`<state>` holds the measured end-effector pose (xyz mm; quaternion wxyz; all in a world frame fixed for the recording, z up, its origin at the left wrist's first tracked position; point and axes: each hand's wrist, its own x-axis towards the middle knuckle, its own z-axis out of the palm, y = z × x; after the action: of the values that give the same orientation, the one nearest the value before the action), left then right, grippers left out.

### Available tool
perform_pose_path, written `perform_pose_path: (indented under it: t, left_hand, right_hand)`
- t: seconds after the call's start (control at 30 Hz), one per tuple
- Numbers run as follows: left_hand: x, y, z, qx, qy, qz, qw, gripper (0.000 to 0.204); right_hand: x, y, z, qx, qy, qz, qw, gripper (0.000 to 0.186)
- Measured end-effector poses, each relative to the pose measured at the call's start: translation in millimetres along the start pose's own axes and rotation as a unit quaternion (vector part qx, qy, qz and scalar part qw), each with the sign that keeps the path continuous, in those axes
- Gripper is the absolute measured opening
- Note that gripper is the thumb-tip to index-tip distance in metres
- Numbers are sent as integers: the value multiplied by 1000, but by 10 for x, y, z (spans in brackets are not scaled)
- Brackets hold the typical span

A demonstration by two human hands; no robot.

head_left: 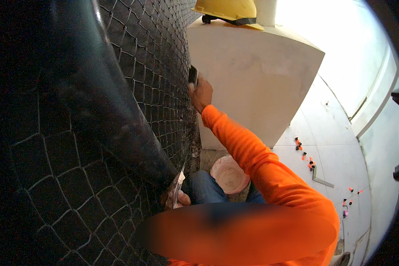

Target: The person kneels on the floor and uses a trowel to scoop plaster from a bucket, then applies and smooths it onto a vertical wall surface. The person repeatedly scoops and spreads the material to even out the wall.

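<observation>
My right hand (201, 94) reaches forward to the left edge of a cream-coloured block (252, 75), beside a chain-link fence (150, 84). Its fingers are closed on a small dark flat tool (193, 74), pressed against or very near the block's edge; its exact kind is hidden. Lower down, close to my knee, my left hand (180, 201) is closed around a narrow pointed blade (177, 185) with a white, paste-like smear on it. The blade tilts upward, and its handle is hidden in the hand.
A round pinkish bucket (229, 174) stands between my legs. A yellow hard hat (228, 11) rests on top of the block. A thick dark pipe (115, 93) runs along the fence at left. Orange-and-black pieces (311, 164) and a metal square (321, 179) lie on the pale floor at right.
</observation>
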<state>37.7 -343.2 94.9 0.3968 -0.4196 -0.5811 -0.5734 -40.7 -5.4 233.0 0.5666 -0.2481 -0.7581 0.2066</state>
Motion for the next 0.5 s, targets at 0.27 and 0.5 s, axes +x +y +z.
perform_pose_path:
  t: [0.27, 0.5]
  left_hand:
    - [23, 97, -6, -33, -32, -50, 998, 42]
    - [-63, 961, 374, -389, 113, -622, 670, 30]
  right_hand:
    - [966, -846, -573, 9, -37, -77, 996, 40]
    - [-478, -184, -1425, 65, -182, -292, 937, 29]
